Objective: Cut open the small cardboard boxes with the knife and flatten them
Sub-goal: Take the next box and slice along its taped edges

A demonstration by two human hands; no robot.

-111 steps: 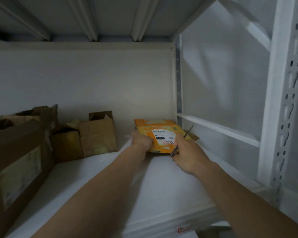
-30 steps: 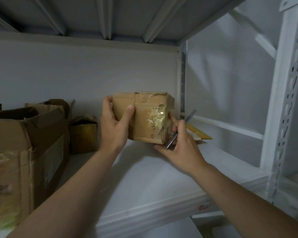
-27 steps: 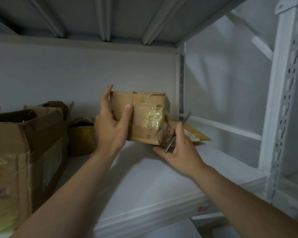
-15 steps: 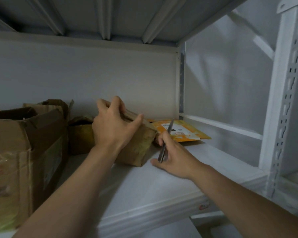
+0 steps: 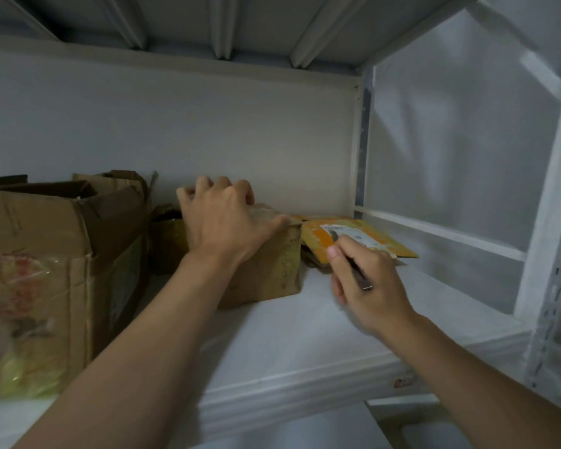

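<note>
Head view: small cardboard box point(image 5: 269, 267) stands on the shelf point(image 5: 305, 335), left hand point(image 5: 221, 222) gripping its top, curled over the far edge. Right hand point(image 5: 370, 283) grasps the knife point(image 5: 358, 275) just beside the box's right face. Press the box down; draw the blade along a seam, away from the holding hand.

Brown box point(image 5: 266, 267); orange flattened box point(image 5: 370, 236) with a white label; white shelf point(image 5: 305, 338); big brown box point(image 5: 55, 270) with yellow-green and red plastic.

The white shelf point(image 5: 305, 335) bears a large carton point(image 5: 55, 270) at nine o'clock, a small brown box point(image 5: 269, 267) centrally, and a flattened orange box point(image 5: 370, 236) at two o'clock.
</note>
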